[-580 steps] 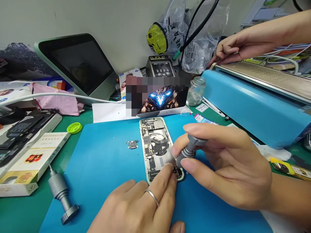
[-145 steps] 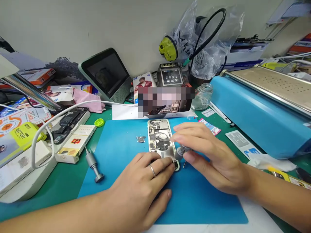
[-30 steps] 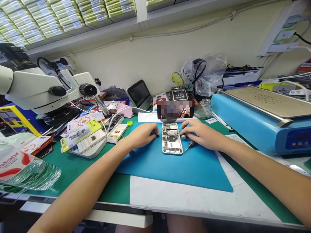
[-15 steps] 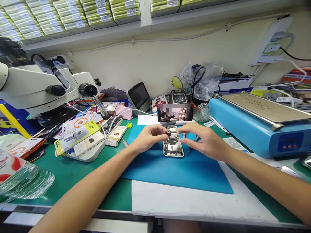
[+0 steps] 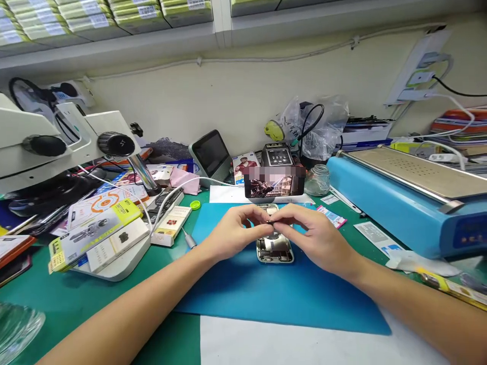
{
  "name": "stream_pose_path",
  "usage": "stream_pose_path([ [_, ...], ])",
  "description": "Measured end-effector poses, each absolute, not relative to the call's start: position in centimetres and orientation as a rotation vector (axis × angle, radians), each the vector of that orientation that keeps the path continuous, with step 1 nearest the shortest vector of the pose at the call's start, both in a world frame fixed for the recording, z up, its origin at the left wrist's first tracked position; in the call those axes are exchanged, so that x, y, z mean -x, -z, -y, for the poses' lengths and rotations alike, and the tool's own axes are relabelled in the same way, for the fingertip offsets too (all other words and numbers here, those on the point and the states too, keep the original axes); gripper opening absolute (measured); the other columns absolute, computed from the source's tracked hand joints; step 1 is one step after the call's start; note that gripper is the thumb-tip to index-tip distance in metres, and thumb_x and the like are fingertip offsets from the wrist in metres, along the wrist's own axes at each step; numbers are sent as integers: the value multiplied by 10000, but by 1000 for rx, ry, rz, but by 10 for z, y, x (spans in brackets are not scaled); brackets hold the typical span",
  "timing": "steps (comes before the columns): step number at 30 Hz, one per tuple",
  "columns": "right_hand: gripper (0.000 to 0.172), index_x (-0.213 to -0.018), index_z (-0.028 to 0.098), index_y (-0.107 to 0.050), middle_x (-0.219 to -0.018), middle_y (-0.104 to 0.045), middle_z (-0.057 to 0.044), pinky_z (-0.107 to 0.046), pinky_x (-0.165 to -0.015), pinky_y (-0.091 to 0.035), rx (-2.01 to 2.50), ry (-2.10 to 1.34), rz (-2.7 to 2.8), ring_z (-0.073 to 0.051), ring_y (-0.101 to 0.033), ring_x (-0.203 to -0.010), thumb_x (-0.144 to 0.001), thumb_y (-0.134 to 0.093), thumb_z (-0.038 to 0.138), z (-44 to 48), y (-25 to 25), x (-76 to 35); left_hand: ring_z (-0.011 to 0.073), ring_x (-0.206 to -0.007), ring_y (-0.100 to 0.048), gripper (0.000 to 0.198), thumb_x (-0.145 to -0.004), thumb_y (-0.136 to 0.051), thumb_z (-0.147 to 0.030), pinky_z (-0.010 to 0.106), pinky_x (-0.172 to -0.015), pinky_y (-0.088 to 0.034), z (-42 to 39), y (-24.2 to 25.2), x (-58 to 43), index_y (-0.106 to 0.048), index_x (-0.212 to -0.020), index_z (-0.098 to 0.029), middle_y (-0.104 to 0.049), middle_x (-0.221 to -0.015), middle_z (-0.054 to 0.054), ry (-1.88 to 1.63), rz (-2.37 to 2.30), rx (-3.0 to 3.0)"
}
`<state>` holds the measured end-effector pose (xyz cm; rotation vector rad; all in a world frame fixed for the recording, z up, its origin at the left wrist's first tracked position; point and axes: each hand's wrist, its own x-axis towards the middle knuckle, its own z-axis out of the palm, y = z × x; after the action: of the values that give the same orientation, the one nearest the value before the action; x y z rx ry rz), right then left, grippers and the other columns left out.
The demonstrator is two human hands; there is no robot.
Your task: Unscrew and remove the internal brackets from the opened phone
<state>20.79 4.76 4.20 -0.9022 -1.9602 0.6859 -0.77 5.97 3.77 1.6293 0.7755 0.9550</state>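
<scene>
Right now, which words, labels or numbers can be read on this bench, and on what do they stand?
No text can be read with certainty.
Shelf box labels: too small.
Yellow box: print blurred.
Plastic bag: letters too small.
Small part pinched by left hand and right hand: no marking visible.

The small part point(image 5: 271, 221) in the grip of the left hand point(image 5: 230, 232) and the right hand point(image 5: 317, 237) is too small and too covered to name; these hands hide also the upper half of the opened phone point(image 5: 274, 249); the screen of the propped phone point(image 5: 274, 184) is blurred in blocks; the microscope point(image 5: 64, 144) is cut by the left edge, the blue machine point(image 5: 399, 203) by the right edge; the screwdriver point(image 5: 188, 240) shows one end only, beside the left wrist.
</scene>
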Motion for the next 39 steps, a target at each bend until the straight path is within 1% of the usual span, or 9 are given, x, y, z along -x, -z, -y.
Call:
stream_pose_path([
  [3,125,-1003,234,-735,-971,-753,-36,-309,-789,-581,947,-778,1805,-183,-709,-877,-952,-684,336,-48,-41,-211,175,-849,-603,199,-896,-764,-344,292,-764,-447,-60,-48,5,-697,-1001,-189,-696,-944,8,-905,-747,-1642],
  [7,180,-978,219,-687,-907,-725,-26,-267,-702,-590,970,-937,1664,-162,-702,-808,-930,-725,388,-50,-42,-212,172,-915,-588,117,-1001,-647,-313,292,-804,-450,-59,-47,-2,-675,-1054,-212,-682,-1033,3,-970,-764,-1671],
  [13,257,-959,239,-578,-849,-652,48,-177,-683,-543,869,-1450,1342,-79,-647,-747,-927,-789,384,-45,-38,-209,148,-851,-583,75,-1028,-683,-310,260,-768,-459,-43,-26,-10,-711,-1074,-259,-701,-983,-33,-1145,-826,-1728],
  [18,232,-940,242,-582,-849,-677,53,-151,-704,-520,860,-1664,1214,-61,-618,-766,-954,-777,367,-41,-38,-207,118,-909,-584,338,-999,-752,-239,206,-827,-480,-38,-16,-9,-691,-1311,-351,-698,-1068,-54,-1325,-805,-1876],
  [20,219,-948,248,-587,-845,-676,58,-151,-710,-523,852,-1707,1172,-58,-615,-767,-956,-777,356,-40,-38,-207,113,-941,-602,370,-996,-755,-223,191,-834,-497,-39,-15,-9,-696,-1339,-351,-704,-1112,-43,-1376,-799,-1915],
  [25,251,-939,240,-588,-848,-651,58,-151,-706,-513,845,-1765,1146,-54,-604,-768,-933,-804,367,-41,-38,-206,114,-986,-662,312,-999,-736,-179,176,-900,-530,-41,-18,-11,-755,-1300,-260,-723,-1083,-3,-1375,-767,-1961],
  [32,277,-930,233,-593,-811,-633,49,-154,-691,-497,892,-1773,1208,-63,-604,-745,-922,-806,410,-39,-38,-206,118,-922,-678,183,-965,-750,-160,180,-836,-547,-38,-20,-10,-797,-1141,-183,-738,-1000,16,-1428,-788,-1962],
  [36,241,-927,234,-639,-853,-657,25,-154,-689,-537,951,-1634,1333,-87,-626,-787,-924,-794,420,-41,-39,-207,128,-869,-633,177,-922,-781,-173,218,-758,-522,-37,-22,-11,-770,-1095,-208,-711,-974,-2,-1407,-875,-1948],
  [39,265,-907,234,-661,-827,-668,1,-208,-675,-588,1033,-1418,1484,-125,-661,-755,-949,-735,485,-42,-42,-210,165,-880,-619,98,-925,-761,-217,287,-764,-498,-38,-27,-10,-740,-1019,-238,-687,-955,-7,-1261,-1009,-1985],
])
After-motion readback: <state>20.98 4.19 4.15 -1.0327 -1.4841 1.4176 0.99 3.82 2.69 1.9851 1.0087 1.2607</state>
